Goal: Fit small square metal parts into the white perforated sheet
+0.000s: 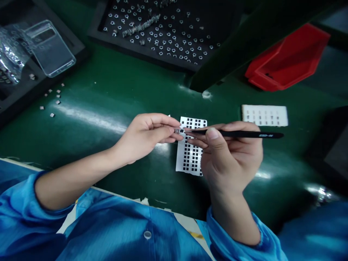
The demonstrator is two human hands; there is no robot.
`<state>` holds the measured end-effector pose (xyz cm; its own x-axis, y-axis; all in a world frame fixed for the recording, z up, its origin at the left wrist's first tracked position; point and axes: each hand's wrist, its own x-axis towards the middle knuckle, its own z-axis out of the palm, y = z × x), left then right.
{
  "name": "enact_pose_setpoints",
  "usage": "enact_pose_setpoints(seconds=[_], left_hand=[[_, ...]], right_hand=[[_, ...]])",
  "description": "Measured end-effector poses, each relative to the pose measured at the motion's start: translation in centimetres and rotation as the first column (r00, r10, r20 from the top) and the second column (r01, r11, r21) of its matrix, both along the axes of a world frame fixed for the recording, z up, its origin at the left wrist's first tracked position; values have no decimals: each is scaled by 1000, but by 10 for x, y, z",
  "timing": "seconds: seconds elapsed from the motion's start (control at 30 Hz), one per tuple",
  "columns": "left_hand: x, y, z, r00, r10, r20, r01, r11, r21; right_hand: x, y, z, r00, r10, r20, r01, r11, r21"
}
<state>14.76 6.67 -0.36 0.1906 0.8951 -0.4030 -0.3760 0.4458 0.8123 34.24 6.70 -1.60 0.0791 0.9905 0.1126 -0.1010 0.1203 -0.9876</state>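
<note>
My left hand (148, 136) pinches a small square metal part (177, 130) between thumb and fingertips above the green table. My right hand (231, 156) grips black tweezers (239, 134) whose tips point left and meet that part. Under both hands lies a white sheet (190, 156) covered with rows of small black squares. Both sleeves are blue.
A black foam tray (152, 54) with several small metal parts sits at the back. Loose parts (51, 99) lie at the left near a clear plastic case (50, 47). A red bin (288, 58) and another white sheet (265, 115) are at the right.
</note>
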Motion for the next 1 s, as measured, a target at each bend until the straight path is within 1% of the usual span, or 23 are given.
enact_pose_setpoints(seconds=[0.1,0.17,0.27,0.4,0.5,0.6,0.77,0.9,1.0], left_hand=[[0,-1,0,999,3,-34,0,998,67],[-1,-2,0,998,9,-61,-2,993,121],[-2,-2,1,996,19,-90,-4,986,166],[-2,-2,3,995,33,-97,-14,982,188],[-3,-2,4,995,47,-86,-29,980,199],[-3,-3,5,996,44,-78,-28,981,193],[-3,-3,3,995,28,-94,-13,988,155],[-2,-3,1,999,25,-36,-21,994,107],[-2,-2,0,1000,1,-5,-1,997,78]], right_hand=[[0,-1,1,1000,13,-16,-12,999,32],[2,-2,4,999,45,-25,-43,997,63],[7,-3,7,991,134,-8,-133,986,97],[11,-3,10,961,277,19,-277,949,150],[10,-2,9,949,312,37,-314,932,179],[8,-3,7,964,262,41,-265,949,173],[3,-4,4,995,88,49,-93,989,117],[-1,-2,2,999,48,26,-50,996,80],[-1,-1,1,1000,31,5,-31,997,66]])
